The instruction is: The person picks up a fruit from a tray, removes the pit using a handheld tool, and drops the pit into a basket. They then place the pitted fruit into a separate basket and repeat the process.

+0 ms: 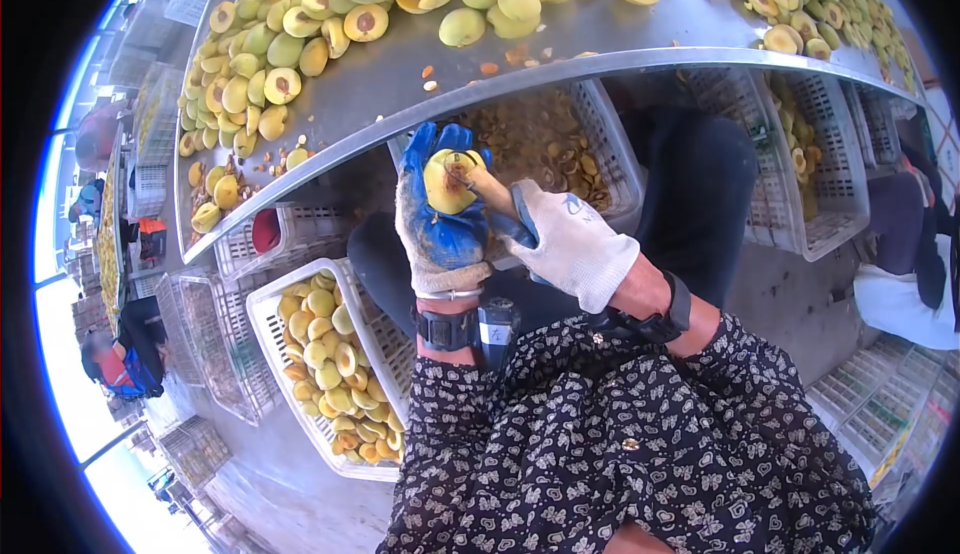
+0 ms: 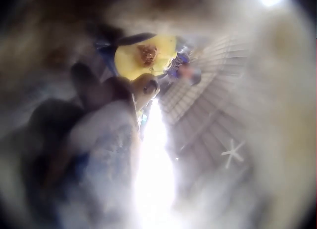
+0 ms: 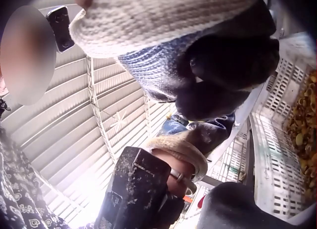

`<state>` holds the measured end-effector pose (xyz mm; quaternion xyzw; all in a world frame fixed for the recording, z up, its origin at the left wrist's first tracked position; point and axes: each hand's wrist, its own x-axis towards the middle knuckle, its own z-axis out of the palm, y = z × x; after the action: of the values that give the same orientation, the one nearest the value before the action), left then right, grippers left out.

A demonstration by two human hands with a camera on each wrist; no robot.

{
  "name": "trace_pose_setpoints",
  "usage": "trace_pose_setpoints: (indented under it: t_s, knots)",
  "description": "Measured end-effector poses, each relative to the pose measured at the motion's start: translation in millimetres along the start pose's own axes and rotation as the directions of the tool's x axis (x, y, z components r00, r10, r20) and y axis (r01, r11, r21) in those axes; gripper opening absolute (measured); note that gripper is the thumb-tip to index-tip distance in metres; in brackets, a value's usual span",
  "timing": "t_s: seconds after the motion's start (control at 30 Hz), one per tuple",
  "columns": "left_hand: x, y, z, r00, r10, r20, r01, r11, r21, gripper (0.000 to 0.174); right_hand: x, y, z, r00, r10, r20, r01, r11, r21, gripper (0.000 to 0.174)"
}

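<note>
In the head view my left hand (image 1: 445, 239), in a white glove with a blue palm, holds a yellow peach half (image 1: 442, 186) with its cut face up. Brown, rough flesh shows at the fruit's middle. My right hand (image 1: 575, 239), gloved the same way, grips a tool by its thick wooden handle (image 1: 488, 190). The tool's tip lies at the brown centre of the peach, and its exact shape is hidden. The left wrist view shows the cut peach face (image 2: 143, 56) close above the handle's rounded end (image 2: 147, 85).
A metal table (image 1: 400, 79) ahead bears heaps of halved peaches (image 1: 285, 49) and loose pit bits. Beneath it, a white crate (image 1: 615, 169) holds brown scraps. Another crate (image 1: 262, 304) of peach halves stands at my left. More crates (image 1: 745, 159) sit at right, near another person's leg (image 1: 895, 209).
</note>
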<state>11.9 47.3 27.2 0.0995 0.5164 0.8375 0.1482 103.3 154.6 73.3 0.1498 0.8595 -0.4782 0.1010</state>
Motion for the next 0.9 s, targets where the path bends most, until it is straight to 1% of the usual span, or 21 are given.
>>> trace_pose_setpoints:
  t_s: [0.03, 0.07, 0.1, 0.13, 0.2, 0.27, 0.33, 0.4, 0.43, 0.47, 0.5, 0.53, 0.57, 0.6, 0.67, 0.7, 0.73, 0.77, 0.8, 0.87, 0.9]
  knots:
    - [3, -4, -5, 1.0, -0.002, 0.0, 0.002, 1.0, 0.001, 0.038, 0, 0, 1, 1.0, 0.007, 0.022, -0.008, 1.0, 0.028, 0.033]
    - [8, -6, -10, 0.996, -0.093, 0.006, 0.092, 0.979, -0.185, 0.039, 1, 0, 3, 0.999, 0.014, 0.045, -0.016, 0.998, 0.057, 0.032]
    - [10, -7, -13, 0.983, -0.18, 0.029, 0.178, 0.915, -0.363, 0.041, -1, 1, 9, 0.999, 0.015, 0.047, -0.018, 0.998, 0.059, 0.032]
    - [8, -9, -15, 0.982, -0.185, 0.027, 0.182, 0.914, -0.362, 0.041, -3, 2, 17, 1.0, 0.012, 0.026, -0.013, 0.999, 0.037, 0.031]
    - [5, -8, -11, 0.98, -0.185, -0.08, 0.173, 0.976, -0.131, 0.042, -4, 4, 22, 1.0, 0.007, 0.005, -0.007, 1.0, 0.011, 0.029]
    - [4, -9, -9, 0.973, -0.208, -0.102, 0.191, 0.969, -0.156, 0.041, -5, 7, 25, 0.999, 0.021, 0.039, -0.021, 1.0, 0.017, 0.027]
    - [4, -9, -9, 0.942, -0.309, -0.132, 0.276, 0.935, -0.223, 0.043, -5, 10, 27, 0.999, 0.015, 0.041, -0.015, 1.0, 0.003, 0.028]
    - [3, -9, -12, 0.931, -0.34, -0.129, 0.311, 0.929, -0.202, 0.044, -6, 16, 31, 0.999, 0.006, 0.048, -0.006, 1.0, -0.012, 0.028]
    - [3, -9, -13, 0.922, -0.368, -0.123, 0.344, 0.921, -0.181, 0.045, -6, 22, 32, 0.998, -0.039, 0.058, 0.036, 0.998, 0.051, 0.027]
    - [3, -9, -17, 0.922, -0.368, -0.124, 0.343, 0.922, -0.181, 0.045, -5, 22, 30, 0.994, -0.086, 0.064, 0.078, 0.99, 0.114, 0.028]
    - [2, -10, -22, 0.922, -0.372, -0.106, 0.354, 0.922, -0.156, 0.045, -4, 20, 27, 0.994, -0.086, 0.064, 0.078, 0.99, 0.114, 0.028]
    - [-1, -11, -24, 0.922, -0.378, -0.087, 0.365, 0.922, -0.131, 0.045, -5, 19, 23, 0.984, -0.001, 0.18, -0.04, 0.974, 0.224, 0.028]
    - [-3, -10, -23, 0.922, -0.378, -0.086, 0.366, 0.921, -0.131, 0.045, -6, 14, 17, 0.951, 0.067, 0.302, -0.166, 0.934, 0.316, 0.028]
    - [-4, -9, -21, 0.912, -0.396, -0.104, 0.383, 0.915, -0.124, 0.045, -8, 9, 12, 0.952, 0.065, 0.301, -0.163, 0.935, 0.316, 0.028]
    - [-4, -8, -21, 0.901, -0.415, -0.124, 0.402, 0.908, -0.116, 0.045, -13, 3, 7, 0.928, 0.156, 0.337, -0.26, 0.921, 0.29, 0.03]
    - [-3, -9, -21, 0.892, -0.441, -0.105, 0.418, 0.889, -0.186, 0.045, -18, 9, 18, 0.977, 0.043, 0.209, -0.078, 0.983, 0.164, 0.029]
    - [0, -12, -22, 0.883, -0.461, -0.084, 0.428, 0.866, -0.259, 0.046, -23, 16, 29, 0.991, -0.095, 0.098, 0.095, 0.995, 0.007, 0.028]
    - [2, -12, -23, 0.904, -0.427, -0.021, 0.408, 0.877, -0.255, 0.046, -26, 16, 32, 0.996, -0.072, 0.049, 0.072, 0.997, 0.01, 0.027]
    - [1, -12, -22, 0.904, -0.427, -0.018, 0.408, 0.876, -0.257, 0.046, -25, 17, 31, 0.996, -0.072, 0.047, 0.072, 0.997, 0.008, 0.027]
    - [-1, -12, -15, 0.924, -0.38, -0.029, 0.365, 0.904, -0.221, 0.045, -19, 18, 24, 0.999, 0.017, -0.028, -0.013, 0.993, 0.12, 0.028]
    - [-2, -9, -11, 0.919, -0.39, -0.057, 0.369, 0.903, -0.221, 0.045, -18, 11, 17, 0.99, 0.127, 0.054, -0.136, 0.967, 0.215, 0.029]
